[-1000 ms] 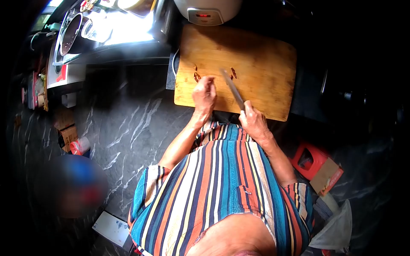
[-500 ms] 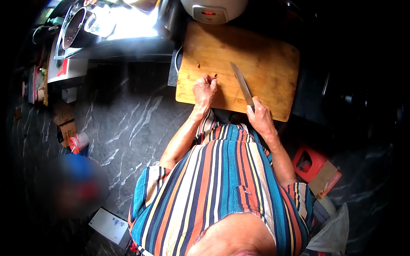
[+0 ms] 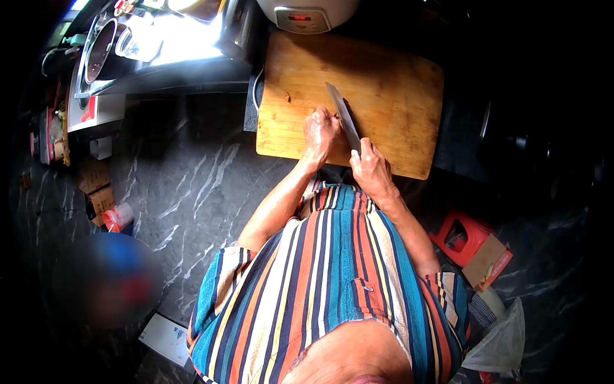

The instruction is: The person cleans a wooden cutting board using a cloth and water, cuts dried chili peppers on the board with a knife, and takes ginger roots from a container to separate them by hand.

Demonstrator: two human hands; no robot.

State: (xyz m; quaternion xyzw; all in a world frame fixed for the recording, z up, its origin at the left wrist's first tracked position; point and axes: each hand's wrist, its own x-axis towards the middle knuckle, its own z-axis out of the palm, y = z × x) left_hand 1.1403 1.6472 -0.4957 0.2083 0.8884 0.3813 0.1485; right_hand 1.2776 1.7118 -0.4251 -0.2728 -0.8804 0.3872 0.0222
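My right hand is closed around the handle of a kitchen knife, its long blade pointing away from me over a wooden cutting board. Just left of the blade, my left hand rests on the board with its fingers curled together. A small dark bit shows by the left fingertips, too small to name. More dark matter lies along the blade's far right side, partly hidden by it. One small brown piece sits apart on the board's left part.
A white appliance with a red lit display stands behind the board. At the far left are a dark pot and a glass jar on a bright counter. A red plastic stool and cardboard boxes are on the floor.
The knife and my right hand have moved left, up to my left hand. My left hand has shifted right relative to the board. The view has shifted slightly.
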